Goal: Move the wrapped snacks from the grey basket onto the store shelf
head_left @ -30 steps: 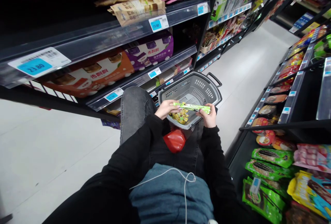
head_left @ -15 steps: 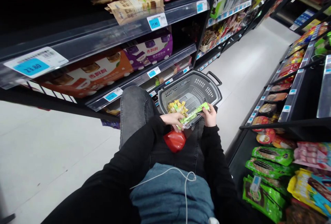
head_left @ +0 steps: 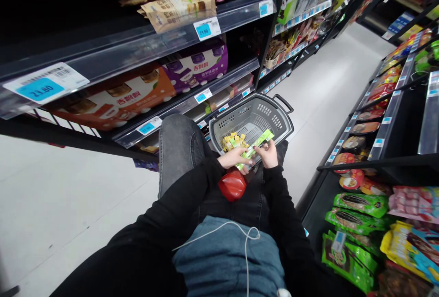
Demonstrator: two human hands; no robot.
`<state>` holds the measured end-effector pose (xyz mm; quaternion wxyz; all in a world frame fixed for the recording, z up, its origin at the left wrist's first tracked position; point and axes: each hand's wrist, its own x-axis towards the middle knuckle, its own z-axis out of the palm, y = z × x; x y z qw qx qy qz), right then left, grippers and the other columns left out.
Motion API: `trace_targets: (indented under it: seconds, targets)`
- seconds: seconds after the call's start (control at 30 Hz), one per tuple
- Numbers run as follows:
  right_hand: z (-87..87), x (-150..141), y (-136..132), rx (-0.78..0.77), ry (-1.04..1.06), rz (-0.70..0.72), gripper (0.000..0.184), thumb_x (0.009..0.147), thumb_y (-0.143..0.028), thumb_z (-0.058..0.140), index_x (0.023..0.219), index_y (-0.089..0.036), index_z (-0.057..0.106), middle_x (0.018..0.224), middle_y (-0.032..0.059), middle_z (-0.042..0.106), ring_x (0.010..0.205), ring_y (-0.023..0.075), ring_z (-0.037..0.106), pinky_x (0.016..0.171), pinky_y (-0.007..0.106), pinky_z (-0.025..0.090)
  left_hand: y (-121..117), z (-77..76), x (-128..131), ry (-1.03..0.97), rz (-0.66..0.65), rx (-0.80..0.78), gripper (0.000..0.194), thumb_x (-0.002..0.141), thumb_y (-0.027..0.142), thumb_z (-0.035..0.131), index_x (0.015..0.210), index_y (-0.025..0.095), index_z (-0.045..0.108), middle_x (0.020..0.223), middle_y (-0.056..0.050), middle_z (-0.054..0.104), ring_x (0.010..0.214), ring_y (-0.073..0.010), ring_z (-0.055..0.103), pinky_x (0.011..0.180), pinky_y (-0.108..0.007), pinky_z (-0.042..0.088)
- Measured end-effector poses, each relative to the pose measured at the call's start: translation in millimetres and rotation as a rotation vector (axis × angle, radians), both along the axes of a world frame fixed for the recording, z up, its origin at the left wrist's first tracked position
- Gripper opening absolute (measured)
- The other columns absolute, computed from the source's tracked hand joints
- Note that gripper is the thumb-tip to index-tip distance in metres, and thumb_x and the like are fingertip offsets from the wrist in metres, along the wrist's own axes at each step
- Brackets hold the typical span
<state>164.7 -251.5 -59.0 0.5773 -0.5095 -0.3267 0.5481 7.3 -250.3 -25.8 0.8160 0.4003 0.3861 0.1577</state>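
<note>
Pale-floored supermarket aisle (head_left: 334,89); person's left hand (head_left: 237,158) and right hand (head_left: 268,154) both pinch long, slim green packet (head_left: 262,138) over grey perforated plastic basket (head_left: 236,121); light grip should avoid creasing.

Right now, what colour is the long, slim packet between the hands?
Mainly bright green; the long, slim packet shows best in the head view.

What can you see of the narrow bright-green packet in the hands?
The narrow bright-green packet looks like thin plastic film; any print is too small to read. The left hand holds its near end, and the right hand holds it further along, both covering parts. It slants from near left to far right, its far end showing past the right hand, above the grey slotted plastic basket. Whether it is sealed or torn, I cannot tell.
</note>
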Motion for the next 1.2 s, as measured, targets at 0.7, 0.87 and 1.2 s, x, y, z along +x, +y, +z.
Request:
trace_targets:
  seconds: [0.7, 0.87, 1.2]
  targets:
    - [-17.3, 17.9, 6.0, 0.008, -0.119, -0.453, 0.031, 0.070, -0.049, 0.055, 0.069, -0.020, 0.043, 0.056, -0.0073, 0.047, 0.050, 0.0087, 0.050, 0.045, 0.020, 0.041, 3.9, -17.8, 2.0, -0.024, -0.294, 0.291, 0.044, 0.053, 0.020, 0.080, 0.089, 0.010, 0.055, 0.095, -0.011, 0.067, 0.072, -0.0158, 0.067, 0.069, -0.028, 0.052]
    - [-15.2, 22.9, 7.9, -0.032, -0.016, -0.532, 0.031, 0.064, -0.045, 0.060, 0.069, -0.020, 0.043, 0.053, -0.0078, 0.047, 0.045, 0.0083, 0.048, 0.038, 0.018, 0.034, 6.4, -16.1, 0.1, -0.051, -0.289, 0.305, 0.051, 0.053, 0.017, 0.080, 0.097, 0.010, 0.057, 0.098, -0.011, 0.067, 0.082, -0.0194, 0.067, 0.074, -0.029, 0.051]
    - [-19.0, 38.5, 8.5, -0.109, 0.188, -0.557, 0.030, 0.065, -0.041, 0.062, 0.073, -0.021, 0.040, 0.054, -0.0077, 0.051, 0.051, 0.0097, 0.056, 0.050, 0.024, 0.049, 6.0, -1.4, 1.0, 0.013, 0.158, 0.408, 0.057, 0.058, 0.020, 0.075, 0.112, 0.008, 0.061, 0.105, -0.011, 0.066, 0.095, -0.0239, 0.063, 0.090, -0.037, 0.046]
